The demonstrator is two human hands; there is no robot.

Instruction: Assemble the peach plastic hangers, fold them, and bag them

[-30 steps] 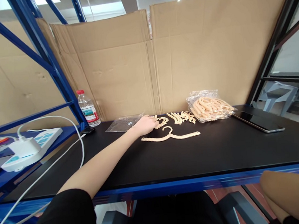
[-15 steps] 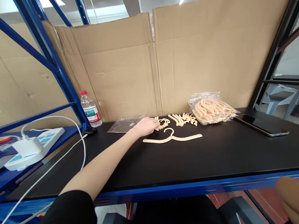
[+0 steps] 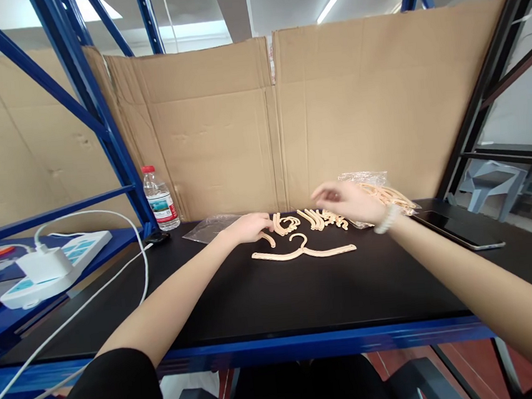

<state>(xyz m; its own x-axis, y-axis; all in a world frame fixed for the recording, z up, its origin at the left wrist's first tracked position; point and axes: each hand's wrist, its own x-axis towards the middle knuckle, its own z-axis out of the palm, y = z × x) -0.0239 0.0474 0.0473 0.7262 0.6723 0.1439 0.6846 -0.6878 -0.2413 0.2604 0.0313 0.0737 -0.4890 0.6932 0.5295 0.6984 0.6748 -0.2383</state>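
My left hand point(image 3: 250, 227) is closed on a curved beige piece point(image 3: 267, 239), held low over the black table, left of the small loose parts. An assembled beige hanger point(image 3: 330, 251) lies flat in front, its hook pointing away from me. Behind it are a group of curved pieces point(image 3: 286, 223), a row of arm pieces point(image 3: 312, 219) and small hook parts point(image 3: 335, 218). My right hand point(image 3: 345, 199), a beaded bracelet at its wrist, hovers above the hook parts with its fingers apart and nothing visible in them. It partly hides the bagged beige pieces point(image 3: 390, 197).
A flat clear plastic bag point(image 3: 210, 229) lies behind my left forearm. At the back left stands a water bottle point(image 3: 161, 200). A phone point(image 3: 457, 230) rests at the right. White cables run from a power strip point(image 3: 61, 269) at the left. Cardboard point(image 3: 222, 135) closes the back.
My left hand has drawn back leftward from the curved pieces, now with one piece in it. My right hand has come up from below the table edge to above the hook parts.
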